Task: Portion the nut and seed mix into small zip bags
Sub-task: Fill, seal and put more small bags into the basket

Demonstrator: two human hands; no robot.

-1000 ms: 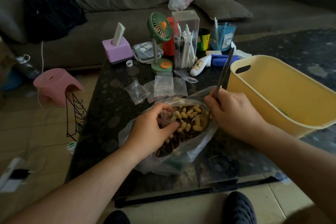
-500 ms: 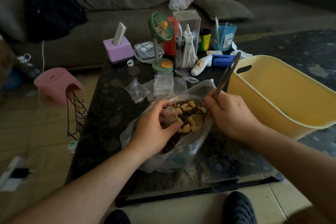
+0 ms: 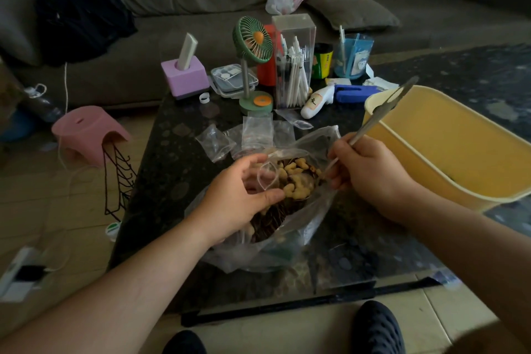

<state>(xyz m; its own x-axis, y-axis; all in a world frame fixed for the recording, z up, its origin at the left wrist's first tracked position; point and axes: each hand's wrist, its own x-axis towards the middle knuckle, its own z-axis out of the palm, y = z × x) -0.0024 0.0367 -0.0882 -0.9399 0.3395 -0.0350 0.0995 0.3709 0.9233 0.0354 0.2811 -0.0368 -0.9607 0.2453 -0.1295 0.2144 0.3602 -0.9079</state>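
A large clear plastic bag (image 3: 290, 241) of pale nuts and dark seeds (image 3: 290, 178) lies open on the dark table (image 3: 172, 178). My left hand (image 3: 238, 195) is inside its mouth and pinches a small clear zip bag (image 3: 268, 178) open above the mix. My right hand (image 3: 370, 175) grips metal tongs (image 3: 382, 112) at the bag's right rim, their tips down near the nuts and their handle end pointing up to the right. Several empty small zip bags (image 3: 253, 135) lie just behind the big bag.
A yellow plastic tub (image 3: 465, 152) stands close to my right hand. At the table's back stand a green desk fan (image 3: 253, 66), a clear pen box (image 3: 293, 66), a purple block (image 3: 185, 77) and cups. A sofa is behind, a pink stool (image 3: 86, 129) to the left.
The tongs have tilted further to the right and my right hand has shifted slightly. My left hand has turned the small zip bag so that its open mouth shows more.
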